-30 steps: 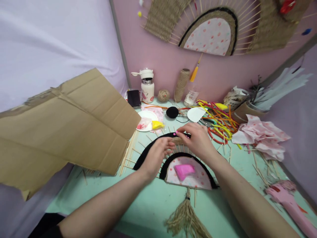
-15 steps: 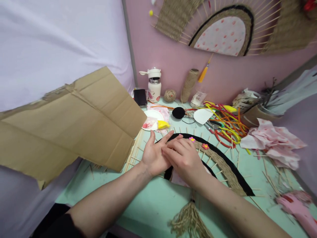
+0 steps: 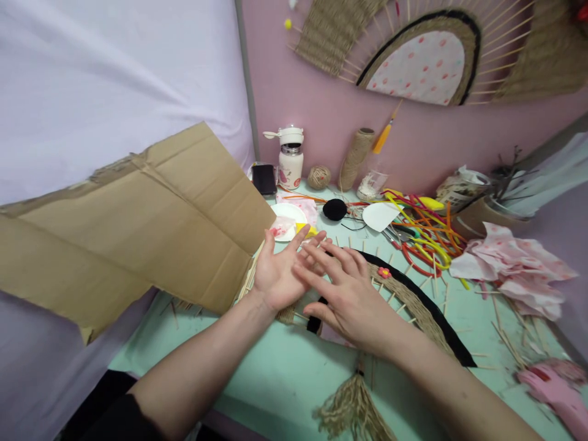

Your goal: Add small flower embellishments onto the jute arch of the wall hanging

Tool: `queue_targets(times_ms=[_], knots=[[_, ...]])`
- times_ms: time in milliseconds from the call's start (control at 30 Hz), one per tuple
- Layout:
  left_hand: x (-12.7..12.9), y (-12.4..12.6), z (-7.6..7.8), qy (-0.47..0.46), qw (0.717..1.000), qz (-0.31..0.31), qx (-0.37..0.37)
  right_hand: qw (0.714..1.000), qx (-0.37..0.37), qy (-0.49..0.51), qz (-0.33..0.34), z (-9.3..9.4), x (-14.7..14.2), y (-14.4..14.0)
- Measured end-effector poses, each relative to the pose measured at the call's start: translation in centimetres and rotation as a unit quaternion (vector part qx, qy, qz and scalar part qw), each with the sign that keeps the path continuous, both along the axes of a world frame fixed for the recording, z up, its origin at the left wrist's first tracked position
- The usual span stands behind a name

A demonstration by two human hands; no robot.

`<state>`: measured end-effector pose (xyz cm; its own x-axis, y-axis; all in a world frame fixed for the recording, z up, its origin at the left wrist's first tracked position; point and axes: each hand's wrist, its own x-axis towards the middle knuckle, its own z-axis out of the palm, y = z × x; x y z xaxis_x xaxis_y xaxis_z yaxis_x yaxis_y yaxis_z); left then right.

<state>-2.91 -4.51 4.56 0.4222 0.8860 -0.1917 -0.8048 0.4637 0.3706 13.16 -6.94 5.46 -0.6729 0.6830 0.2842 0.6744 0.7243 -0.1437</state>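
Hands flat, fingers spread, holding nothing | left hand (image 3: pixel 275 275), right hand (image 3: pixel 351 297) | over woven jute fan (image 3: pixel 413 303), apparently touching

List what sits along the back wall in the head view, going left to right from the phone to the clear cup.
Black phone → white bottle with open lid → twine ball → tall twine spool → clear cup.

Both hands lie spread over the woven fan (image 3: pixel 413 306) on the table (image 3: pixel 285 380): left hand (image 3: pixel 280 272) palm up, right hand (image 3: pixel 349 294) overlapping it; cardboard (image 3: pixel 128 220) lies left.
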Motion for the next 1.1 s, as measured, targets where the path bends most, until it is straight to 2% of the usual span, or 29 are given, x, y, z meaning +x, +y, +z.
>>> queue_targets(times_ms=[100, 200, 267, 367, 433, 533, 600, 700, 767, 867, 1000, 1100], knots=[[0.1, -0.1, 0.1, -0.012, 1.0, -0.016, -0.01, 0.999, 0.021, 0.004, -0.031, -0.1, 0.1, 0.2], [0.1, -0.1, 0.0, -0.033, 0.998, -0.046, -0.039, 1.0, 0.013, 0.003, -0.004, -0.1, 0.2, 0.3], [0.0, 0.0, 0.0, -0.055, 0.997, -0.032, -0.046, 1.0, 0.009, 0.005, 0.019, -0.1, 0.3, 0.4], [0.0, 0.1, 0.0, -0.09, 0.995, -0.011, -0.038, 1.0, 0.022, 0.016, -0.003, -0.1, 0.5, 0.7], [0.2, 0.0, 0.0, -0.098, 0.994, -0.031, -0.048, 0.999, 0.027, 0.018, -0.021, -0.2, 0.5, 0.9], [0.3, -0.1, 0.0, -0.092, 0.991, -0.062, -0.071, 1.0, 0.017, 0.014, 0.006, -0.3, 0.4, 0.9], [0.2, 0.0, 0.1, -0.094, 0.992, -0.046, -0.063, 1.0, 0.014, 0.013, 0.022, -0.3, 0.5, 0.9], [0.1, 0.1, 0.1, -0.109, 0.993, -0.019, -0.05, 0.999, 0.028, 0.018, -0.005, -0.3, 0.7, 1.1], [0.1, 0.0, 0.2, -0.113, 0.991, -0.037, -0.065, 0.999, 0.036, 0.018, -0.023, -0.5, 0.6, 1.1], [0.3, -0.1, 0.2, -0.11, 0.988, -0.063, -0.084, 1.0, 0.03, 0.007, 0.0, -0.5, 0.4, 0.9], [0.6, 0.0, 0.1, -0.112, 0.99, -0.009, -0.083, 0.999, 0.037, 0.005, 0.002, -0.4, 0.3, 0.8], [0.7, 0.2, -0.2, -0.104, 0.989, 0.001, -0.1, 0.999, 0.043, 0.001, -0.006, -0.3, 0.7, 1.1]])
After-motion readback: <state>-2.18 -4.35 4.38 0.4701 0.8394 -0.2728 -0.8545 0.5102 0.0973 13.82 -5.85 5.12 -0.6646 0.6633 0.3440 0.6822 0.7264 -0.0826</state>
